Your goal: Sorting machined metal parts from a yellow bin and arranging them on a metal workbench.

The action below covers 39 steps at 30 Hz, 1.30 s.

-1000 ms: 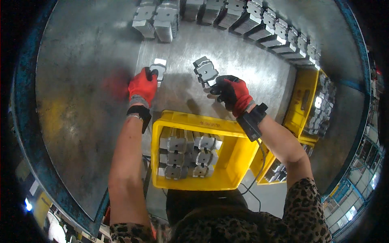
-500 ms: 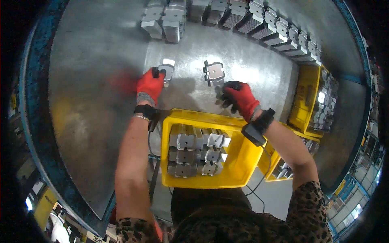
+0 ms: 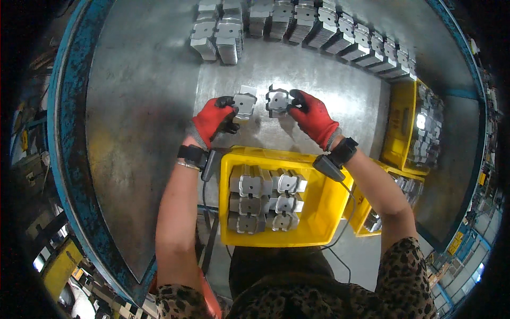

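My left hand [image 3: 215,118], in a red glove with black fingertips, pinches the left edge of a thin silver metal plate [image 3: 245,104] with a small centre hole. The plate seems raised a little off the metal table [image 3: 223,74]. Just to its right, a second silver metal plate [image 3: 277,99] has notched edges and dark tabs on its left side. My right hand [image 3: 314,118], gloved alike, grips this one's right edge between thumb and fingers. A narrow gap separates the two plates. Whether the right one is single or several layers, I cannot tell.
A yellow bin [image 3: 319,212] in front of me holds stacked metal parts [image 3: 251,204] on its left side. Stacks of plates [image 3: 229,40] line the table's far side, curving right. Another yellow bin [image 3: 401,125] full of parts stands at right, with one more [image 3: 366,204] below it.
My left hand has moved right with its plate, nearer the other one. My right hand has moved up and left and taken hold of the right plate. The view has shifted slightly.
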Each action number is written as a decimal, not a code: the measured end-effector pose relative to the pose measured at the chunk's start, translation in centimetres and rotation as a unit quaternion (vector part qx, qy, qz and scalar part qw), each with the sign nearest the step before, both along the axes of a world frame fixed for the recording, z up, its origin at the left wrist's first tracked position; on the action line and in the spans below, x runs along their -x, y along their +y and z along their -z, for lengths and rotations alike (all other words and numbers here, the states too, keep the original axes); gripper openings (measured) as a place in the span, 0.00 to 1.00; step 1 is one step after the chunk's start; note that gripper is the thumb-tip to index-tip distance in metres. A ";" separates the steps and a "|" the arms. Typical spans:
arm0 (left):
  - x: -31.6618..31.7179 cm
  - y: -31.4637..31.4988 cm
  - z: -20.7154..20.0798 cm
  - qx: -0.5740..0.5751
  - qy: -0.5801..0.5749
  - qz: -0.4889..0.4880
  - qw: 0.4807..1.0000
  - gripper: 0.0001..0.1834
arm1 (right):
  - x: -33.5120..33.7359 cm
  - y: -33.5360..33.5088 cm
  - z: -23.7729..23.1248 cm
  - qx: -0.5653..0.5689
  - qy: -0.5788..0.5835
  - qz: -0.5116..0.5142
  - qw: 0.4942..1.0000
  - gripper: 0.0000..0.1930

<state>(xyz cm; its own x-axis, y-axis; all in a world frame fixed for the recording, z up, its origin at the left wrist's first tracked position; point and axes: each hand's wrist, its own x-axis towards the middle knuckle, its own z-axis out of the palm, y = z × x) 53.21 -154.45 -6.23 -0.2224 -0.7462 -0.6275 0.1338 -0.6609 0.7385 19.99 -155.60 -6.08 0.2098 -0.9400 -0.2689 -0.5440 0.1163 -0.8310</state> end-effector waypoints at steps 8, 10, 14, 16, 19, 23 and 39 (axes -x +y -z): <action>3.2 -2.6 -5.2 -0.004 -0.061 0.155 0.986 0.27 | -3.9 -4.6 -3.5 0.059 0.053 -0.132 0.988 0.24; 3.6 -2.4 -3.8 0.073 -0.062 0.153 0.984 0.27 | -3.0 -6.2 -3.5 0.066 0.024 -0.124 0.990 0.21; 3.2 -4.3 -2.2 0.093 0.016 0.178 0.979 0.25 | -0.3 -8.8 -2.8 0.085 0.014 -0.163 0.983 0.18; 2.9 -4.7 -1.1 0.051 -0.007 0.161 0.986 0.25 | -0.2 -9.1 -2.3 0.077 0.026 -0.179 0.981 0.17; 2.3 -5.4 1.5 0.048 -0.067 0.169 0.982 0.23 | 0.2 -8.8 0.3 0.087 0.073 -0.214 0.970 0.19; 0.5 -5.1 3.6 0.275 -0.483 0.176 0.813 0.24 | -1.7 -7.5 -0.6 0.138 0.224 -0.223 0.938 0.28; 0.3 -5.4 8.6 0.403 -0.624 0.277 0.610 0.36 | -4.3 -23.8 -6.6 0.248 0.136 -0.023 0.959 0.31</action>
